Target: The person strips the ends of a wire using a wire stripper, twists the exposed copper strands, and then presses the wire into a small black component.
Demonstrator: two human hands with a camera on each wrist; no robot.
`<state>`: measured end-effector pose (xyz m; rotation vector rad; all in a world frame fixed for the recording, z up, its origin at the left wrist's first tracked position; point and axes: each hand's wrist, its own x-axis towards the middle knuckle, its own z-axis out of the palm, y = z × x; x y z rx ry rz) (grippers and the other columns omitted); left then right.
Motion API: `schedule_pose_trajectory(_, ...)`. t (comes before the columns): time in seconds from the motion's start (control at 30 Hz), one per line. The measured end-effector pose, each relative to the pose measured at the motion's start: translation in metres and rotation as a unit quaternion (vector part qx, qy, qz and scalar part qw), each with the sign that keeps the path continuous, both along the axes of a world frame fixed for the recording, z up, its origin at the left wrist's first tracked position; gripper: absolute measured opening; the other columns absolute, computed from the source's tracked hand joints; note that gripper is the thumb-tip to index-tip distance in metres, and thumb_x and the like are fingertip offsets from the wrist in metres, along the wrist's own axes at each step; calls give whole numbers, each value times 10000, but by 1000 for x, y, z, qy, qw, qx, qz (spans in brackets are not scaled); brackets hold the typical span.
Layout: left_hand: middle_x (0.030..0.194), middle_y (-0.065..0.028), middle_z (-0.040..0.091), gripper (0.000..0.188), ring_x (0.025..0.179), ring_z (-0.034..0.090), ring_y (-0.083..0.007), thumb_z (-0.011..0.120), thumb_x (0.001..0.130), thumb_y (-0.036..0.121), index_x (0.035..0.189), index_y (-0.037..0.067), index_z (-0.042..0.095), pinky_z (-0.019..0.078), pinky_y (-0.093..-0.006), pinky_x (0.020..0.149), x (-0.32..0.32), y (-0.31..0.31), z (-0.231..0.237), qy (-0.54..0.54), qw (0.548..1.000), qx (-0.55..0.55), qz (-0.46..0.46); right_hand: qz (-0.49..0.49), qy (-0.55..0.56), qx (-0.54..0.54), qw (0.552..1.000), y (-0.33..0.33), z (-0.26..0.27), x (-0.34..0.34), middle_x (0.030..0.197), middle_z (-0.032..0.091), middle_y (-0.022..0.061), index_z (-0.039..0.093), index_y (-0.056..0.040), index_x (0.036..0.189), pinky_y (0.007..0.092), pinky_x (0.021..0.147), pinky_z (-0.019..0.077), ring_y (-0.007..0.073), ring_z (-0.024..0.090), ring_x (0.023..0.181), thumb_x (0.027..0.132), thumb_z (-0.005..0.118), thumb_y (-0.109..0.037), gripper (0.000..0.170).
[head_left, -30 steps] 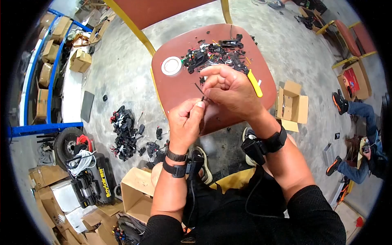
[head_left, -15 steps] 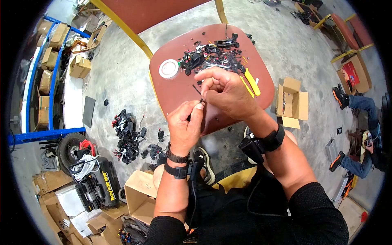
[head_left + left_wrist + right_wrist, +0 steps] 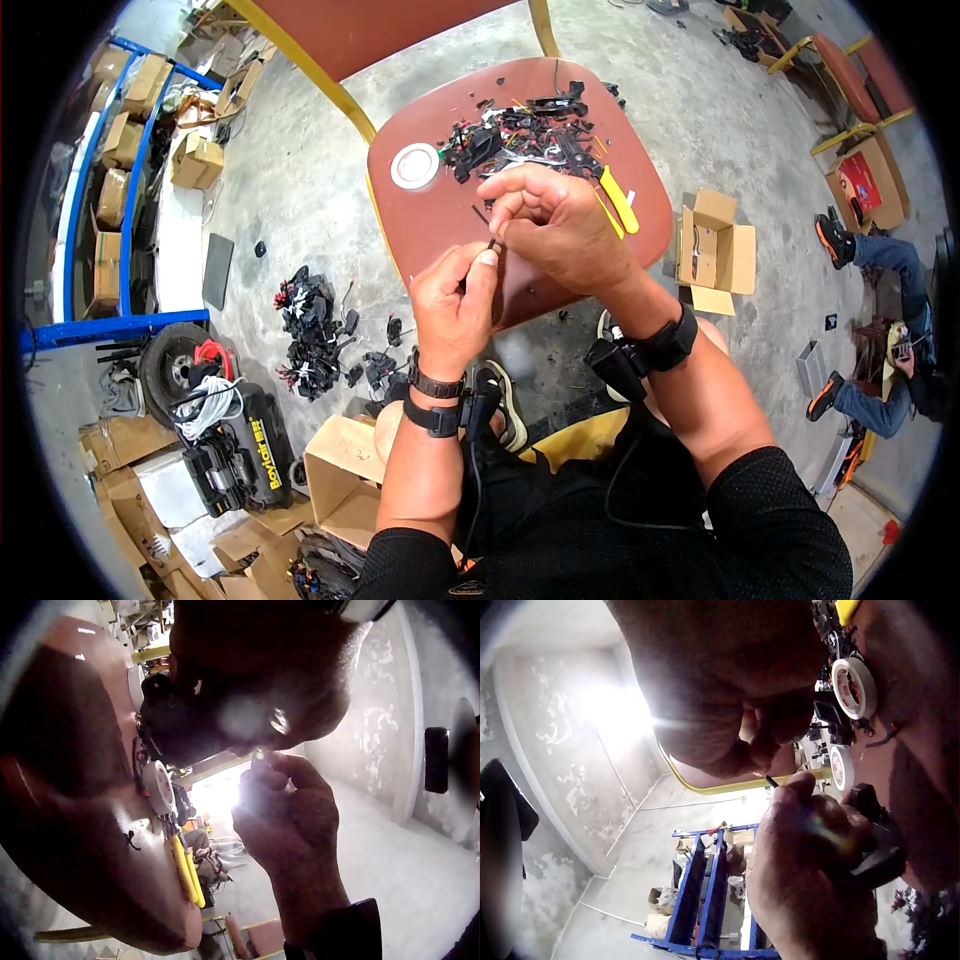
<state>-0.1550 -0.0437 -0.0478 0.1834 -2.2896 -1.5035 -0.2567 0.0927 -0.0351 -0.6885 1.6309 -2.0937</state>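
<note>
My left hand (image 3: 453, 300) pinches a small thin black piece (image 3: 771, 781), like a wire end, between thumb and forefinger over the chair seat. In the right wrist view a curved black plastic part (image 3: 877, 844) lies against that hand's fingers. Right beside it, my right hand (image 3: 565, 225) has thumb and fingertips closed together at the black piece's end. A short black strip (image 3: 480, 213) sticks out past the right fingers. What exactly the right fingertips pinch is hidden. Yellow-handled pliers (image 3: 618, 200) lie behind the right hand.
The reddish-brown chair seat (image 3: 425, 225) bears a heap of black connectors and wire scraps (image 3: 530, 130) and a white tape roll (image 3: 414, 166). More black parts (image 3: 310, 335) lie on the floor at left. An open carton (image 3: 715, 250) stands at right; another person's legs (image 3: 880, 270) show beyond.
The head view has shifted slightly, showing more of the pliers' handles. Both hands keep nearly the same hold, the fingertips moving only a little.
</note>
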Motion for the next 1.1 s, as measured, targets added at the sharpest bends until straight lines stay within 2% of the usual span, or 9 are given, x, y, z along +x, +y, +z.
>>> schedule_pose_trajectory(0.3,838,-41,695,135,768,619,-88,597,961,31,1038,-38,684,507,-238,719,1,-1,-7,-16,997,69,-34,12,-40,3,999,0,0,2,796,653,23,612,46,1070,210,550,505,52,607,650,834,610,38,236)
schedule_pose_trajectory(0.47,887,-52,713,137,821,641,-100,594,963,22,1047,-43,680,519,-243,773,1,1,-4,-48,991,121,-25,13,-19,11,1000,-1,-3,3,763,636,30,630,50,1005,215,532,497,60,610,633,852,612,38,155)
schedule_pose_trajectory(0.6,893,-53,713,137,823,641,-99,593,962,18,1045,-44,682,519,-242,769,1,0,-2,-44,988,143,-33,7,38,33,999,0,-1,2,751,632,30,641,54,964,216,530,495,61,610,630,873,620,30,97)
schedule_pose_trajectory(0.7,889,-55,711,137,821,641,-99,595,961,18,1044,-44,683,519,-242,767,1,-1,-5,-43,989,134,-35,9,-23,4,1000,-1,-1,4,742,633,25,647,53,942,214,537,492,60,610,628,877,628,17,76)
schedule_pose_trajectory(0.8,885,-56,711,136,817,641,-99,597,959,17,1043,-42,686,520,-241,762,1,-1,-6,-43,990,125,-37,26,-3,38,999,2,4,3,754,627,7,648,31,977,212,582,487,51,608,665,916,627,9,68)
schedule_pose_trajectory(1.0,871,-54,713,134,801,645,-97,601,955,19,1040,-39,688,520,-239,746,1,-1,-4,-49,985,161,-26,35,-6,63,997,5,5,0,760,633,0,653,24,976,203,582,479,48,601,664,925,630,-20,71)
schedule_pose_trajectory(1.1,863,-53,715,135,793,646,-96,605,954,24,1040,-40,688,520,-237,741,1,0,-2,-50,983,176,-16,28,-39,40,998,3,6,1,743,640,25,648,39,917,222,540,497,63,610,618,899,621,-28,75)
